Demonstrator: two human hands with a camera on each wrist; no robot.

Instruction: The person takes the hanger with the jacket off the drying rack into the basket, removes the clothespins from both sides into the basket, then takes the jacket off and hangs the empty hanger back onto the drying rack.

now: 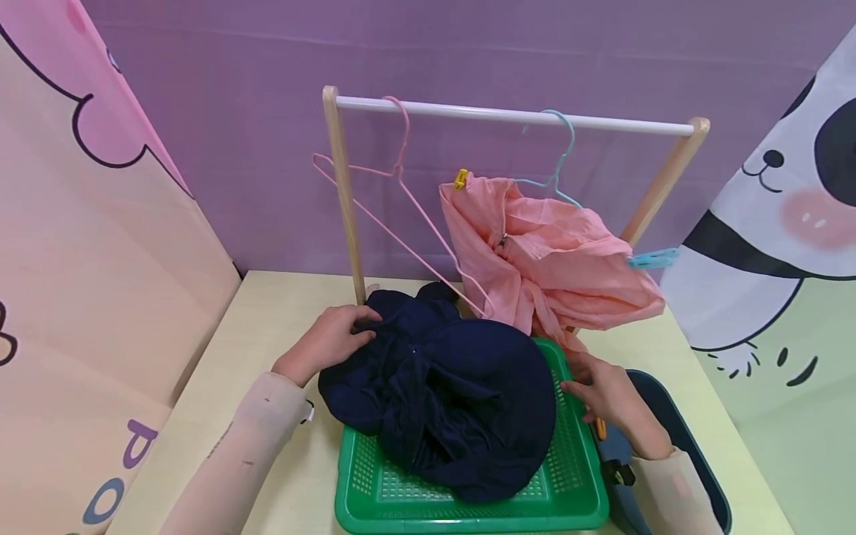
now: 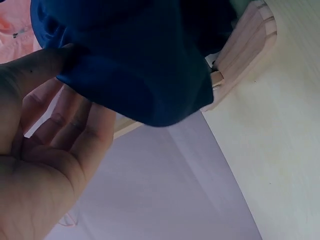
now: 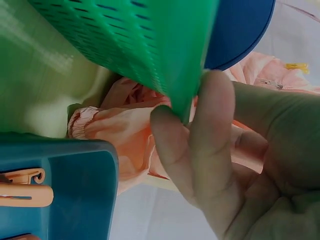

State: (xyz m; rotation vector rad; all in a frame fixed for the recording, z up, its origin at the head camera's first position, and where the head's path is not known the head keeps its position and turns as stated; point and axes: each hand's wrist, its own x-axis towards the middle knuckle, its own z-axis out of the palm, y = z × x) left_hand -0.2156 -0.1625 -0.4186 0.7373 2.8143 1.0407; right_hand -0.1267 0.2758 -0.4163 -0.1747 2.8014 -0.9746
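Observation:
A bunched navy garment [image 1: 428, 401] with a wide, rounded, brim-like part [image 1: 511, 371] lies across the green basket [image 1: 468, 520] and spills over its left side. At the garment's left edge, my left hand [image 1: 332, 342] pinches the fabric. In the left wrist view, the thumb is on the near side of the cloth [image 2: 135, 85] and the fingers are behind it. My right hand [image 1: 611, 397] grips the basket's right rim, with thumb and fingers on both sides of the green edge [image 3: 187, 75] in the right wrist view.
A small rack with a white bar [image 1: 468, 111] stands behind the basket. An unoccupied pink hanger [image 1: 401, 178] and a blue hanger [image 1: 558, 163] bearing a pink zipped garment [image 1: 555, 260] hang there. A dark blue bin [image 1: 695, 446] with orange clips [image 3: 25, 195] sits to the right.

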